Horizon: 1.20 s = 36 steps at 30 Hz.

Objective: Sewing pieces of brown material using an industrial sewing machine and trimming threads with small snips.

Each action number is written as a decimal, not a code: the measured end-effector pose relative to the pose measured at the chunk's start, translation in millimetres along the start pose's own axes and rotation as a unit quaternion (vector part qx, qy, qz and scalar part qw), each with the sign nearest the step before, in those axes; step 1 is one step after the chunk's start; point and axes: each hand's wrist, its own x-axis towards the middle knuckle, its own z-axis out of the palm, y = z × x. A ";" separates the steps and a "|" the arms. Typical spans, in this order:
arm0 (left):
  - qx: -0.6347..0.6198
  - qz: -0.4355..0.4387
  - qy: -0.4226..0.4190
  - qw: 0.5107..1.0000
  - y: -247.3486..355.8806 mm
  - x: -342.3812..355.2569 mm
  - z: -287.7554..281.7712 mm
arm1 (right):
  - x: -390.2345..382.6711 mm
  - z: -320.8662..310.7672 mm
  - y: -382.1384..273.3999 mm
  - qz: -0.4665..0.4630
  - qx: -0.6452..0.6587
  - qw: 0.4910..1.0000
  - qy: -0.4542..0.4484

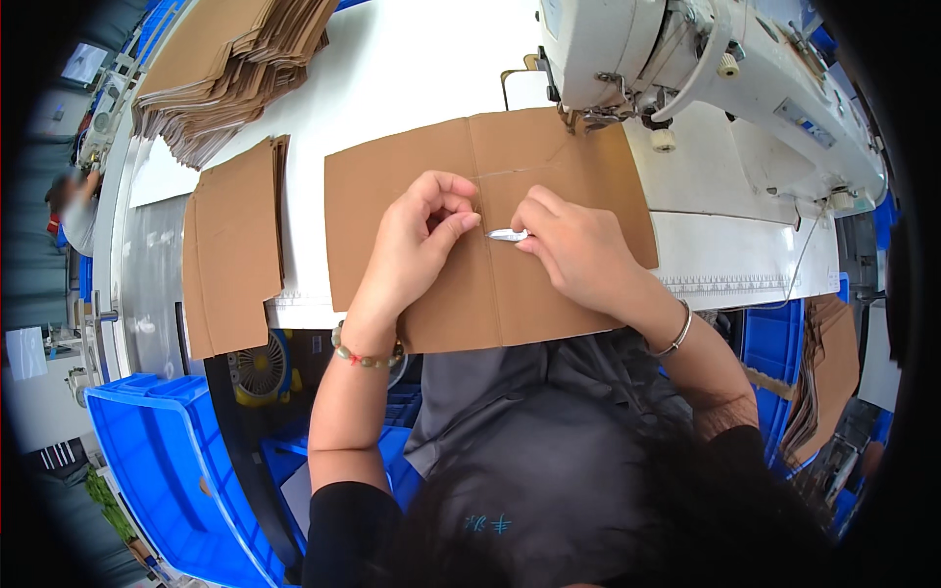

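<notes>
A brown sheet (402, 255) with a crease down its middle lies flat on the white table in front of me, its near edge at my lap. In my right hand (588, 245) is a pair of small silver thread snips (507, 235), the pointed tip at the crease. Just left of that tip, the thumb and fingers of my left hand (420, 235) come together over the sheet. Whatever they pinch is too small to make out. A pale thread-like line (505, 173) crosses the sheet beyond my hands.
A white sewing machine (725, 78) stands at the far right, its needle area over the sheet's far edge. Several brown pieces (235, 245) lie at the left, below a tall brown stack (225, 69). Blue bins (186, 470) flank the table; brown sheets (823, 372) stand at the right.
</notes>
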 end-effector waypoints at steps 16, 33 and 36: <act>0.010 -0.328 0.269 0.905 -171.7 -235.6 -104.1 | -42.9 -29.5 11.9 0.071 -0.146 0.986 0.024; 0.071 -0.362 0.242 0.897 -187.7 -256.4 -99.1 | -54.8 -17.2 3.3 0.067 -0.130 0.989 0.016; -0.216 -0.220 0.052 0.950 -108.3 -210.2 -65.6 | -67.0 -18.3 -1.3 0.074 -0.129 0.989 0.006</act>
